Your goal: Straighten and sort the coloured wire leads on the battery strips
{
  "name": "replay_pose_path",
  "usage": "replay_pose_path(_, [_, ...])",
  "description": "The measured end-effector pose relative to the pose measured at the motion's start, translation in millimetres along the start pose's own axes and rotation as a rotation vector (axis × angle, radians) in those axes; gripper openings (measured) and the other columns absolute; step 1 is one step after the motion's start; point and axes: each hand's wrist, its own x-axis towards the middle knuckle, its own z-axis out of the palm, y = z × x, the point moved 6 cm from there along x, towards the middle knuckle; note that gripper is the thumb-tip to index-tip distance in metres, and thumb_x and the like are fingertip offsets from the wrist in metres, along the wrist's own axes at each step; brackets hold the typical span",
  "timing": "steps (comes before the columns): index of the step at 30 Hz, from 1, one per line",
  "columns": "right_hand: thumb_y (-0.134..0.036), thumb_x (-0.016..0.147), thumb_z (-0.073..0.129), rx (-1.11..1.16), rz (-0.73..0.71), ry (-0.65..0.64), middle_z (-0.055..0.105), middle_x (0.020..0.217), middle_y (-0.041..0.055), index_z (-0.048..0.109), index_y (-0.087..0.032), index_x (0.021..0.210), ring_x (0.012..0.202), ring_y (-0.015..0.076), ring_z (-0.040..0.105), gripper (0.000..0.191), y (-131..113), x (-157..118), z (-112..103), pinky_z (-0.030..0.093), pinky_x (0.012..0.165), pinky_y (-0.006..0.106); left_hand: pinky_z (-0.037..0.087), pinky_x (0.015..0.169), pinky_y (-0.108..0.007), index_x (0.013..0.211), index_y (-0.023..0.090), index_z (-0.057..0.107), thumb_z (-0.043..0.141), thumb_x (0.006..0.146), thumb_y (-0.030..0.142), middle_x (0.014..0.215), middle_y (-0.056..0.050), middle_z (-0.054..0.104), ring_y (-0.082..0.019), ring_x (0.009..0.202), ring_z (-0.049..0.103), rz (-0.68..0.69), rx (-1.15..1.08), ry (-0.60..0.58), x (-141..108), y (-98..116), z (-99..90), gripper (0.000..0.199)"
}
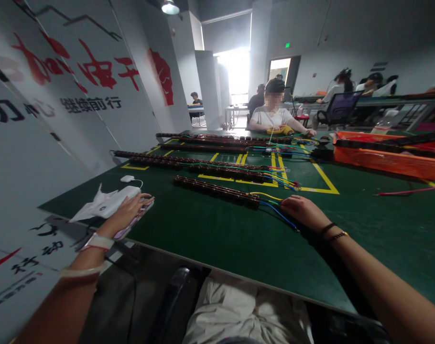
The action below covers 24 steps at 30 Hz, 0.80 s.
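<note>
White wall panels (106, 124) with red and dark lettering stand to our left, beside a flat green counter (203, 234) marked with strips of yellow tape (325, 177). On this counter, directly ahead of us, lies a long, narrow, dark brown bundle (217, 190). From its right end emerge a thin yellow wire (266, 194), a thin green wire (274, 201) and a thin blue wire (279, 217).

Our right hand (305, 210) is positioned beside that end; its fingers (288, 203) are pinched on the yellow and green wires. The blue wire runs free, its tip on the counter below the hand.

Our left hand (129, 210) rests near the left edge, across a flat, pink-patterned, phone-like object (135, 220) and against a white soft plastic packet (104, 205). Its fingers lie extended; we cannot tell whether they grip the object. Just beyond the packet sits a small white device (127, 178) with a cord.

Further dark brown bundles (189, 160) with coloured leads lie parallel behind ours. At the far side, a co-worker in a white top (271, 116) sits near a yellow tool (280, 130). An orange plastic crate (382, 163) stands at right.
</note>
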Motion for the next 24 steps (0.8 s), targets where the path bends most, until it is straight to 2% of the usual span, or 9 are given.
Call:
replay_pose_path(2, [-0.043,0.090,0.047,0.001,0.002,-0.003,0.063,0.087,0.0055,0.066,-0.020,0.088,0.070,0.0161,0.057,0.030,1,0,1,0.045,0.063,0.027,0.015,0.107,-0.056,0.113,0.022,0.062,0.018,0.086,0.038,0.130,-0.009,0.054,-0.027,0.130,0.038,0.026,0.000,-0.032,-4,-3,2.7,0.054])
replay_pose_path(6, [-0.042,0.089,0.047,0.006,-0.006,-0.005,0.063,0.087,0.0057,0.066,-0.020,0.087,0.070,0.0159,0.057,0.029,2,0,2,0.045,0.063,0.026,0.012,0.110,-0.053,0.109,0.020,0.062,0.019,0.086,0.039,0.134,-0.010,0.050,-0.027,0.133,0.033,0.070,-0.010,-0.005,-24,-11,-2.4,0.052])
replay_pose_path(9, [-0.042,0.089,0.047,-0.006,-0.010,-0.008,0.063,0.087,0.0059,0.067,-0.020,0.089,0.069,0.0158,0.057,0.029,2,1,2,0.044,0.063,0.026,0.020,0.109,-0.054,0.110,0.021,0.059,0.020,0.087,0.043,0.131,-0.011,0.052,-0.029,0.128,0.041,-0.020,-0.078,0.088,-37,-12,-14.8,0.051])
replay_pose_path(12, [-0.041,0.089,0.047,-0.015,-0.008,-0.008,0.063,0.086,0.0061,0.066,-0.020,0.089,0.068,0.0157,0.057,0.029,1,1,2,0.044,0.062,0.026,0.031,0.105,-0.053,0.119,0.022,0.053,0.027,0.086,0.048,0.130,-0.009,0.054,-0.030,0.126,0.043,-0.026,-0.135,0.200,-38,9,-27.0,0.049])
replay_pose_path(14, [-0.041,0.089,0.047,-0.011,-0.008,-0.008,0.063,0.086,0.0063,0.066,-0.019,0.088,0.069,0.0157,0.057,0.029,0,1,1,0.044,0.063,0.026,0.033,0.105,-0.051,0.117,0.021,0.054,0.032,0.086,0.049,0.127,-0.010,0.056,-0.029,0.125,0.044,0.025,-0.134,0.241,-31,36,-29.9,0.048])
replay_pose_path(17, [-0.040,0.090,0.047,-0.008,-0.002,-0.011,0.064,0.087,0.0062,0.066,-0.020,0.088,0.070,0.0156,0.058,0.029,-1,1,1,0.045,0.065,0.026,0.028,0.109,-0.049,0.112,0.023,0.057,0.038,0.088,0.046,0.129,-0.007,0.055,-0.024,0.129,0.040,0.209,-0.111,0.212,-14,102,-23.0,0.039])
replay_pose_path(20, [-0.040,0.089,0.047,0.002,0.008,-0.017,0.064,0.088,0.0062,0.066,-0.020,0.088,0.071,0.0155,0.058,0.028,0,1,1,0.045,0.064,0.025,0.025,0.112,-0.047,0.092,0.020,0.063,0.042,0.090,0.038,0.111,-0.004,0.066,-0.020,0.124,0.045,0.553,-0.042,0.160,-9,188,-9.1,0.027])
replay_pose_path(22, [-0.041,0.089,0.047,0.011,0.016,-0.020,0.064,0.089,0.0062,0.067,-0.020,0.089,0.072,0.0159,0.058,0.028,1,1,1,0.046,0.064,0.026,0.023,0.114,-0.044,0.092,0.019,0.064,0.042,0.092,0.028,0.106,-0.003,0.068,-0.017,0.124,0.046,0.772,0.021,0.156,-13,243,0.3,0.024])
replay_pose_path(24, [-0.041,0.089,0.047,0.022,0.019,-0.029,0.064,0.089,0.0062,0.067,-0.020,0.090,0.074,0.0166,0.059,0.028,1,0,1,0.046,0.066,0.027,0.025,0.114,-0.041,0.094,0.017,0.064,0.043,0.091,0.023,0.103,-0.004,0.068,-0.017,0.123,0.047,0.950,0.089,0.154,-21,284,9.4,0.021])
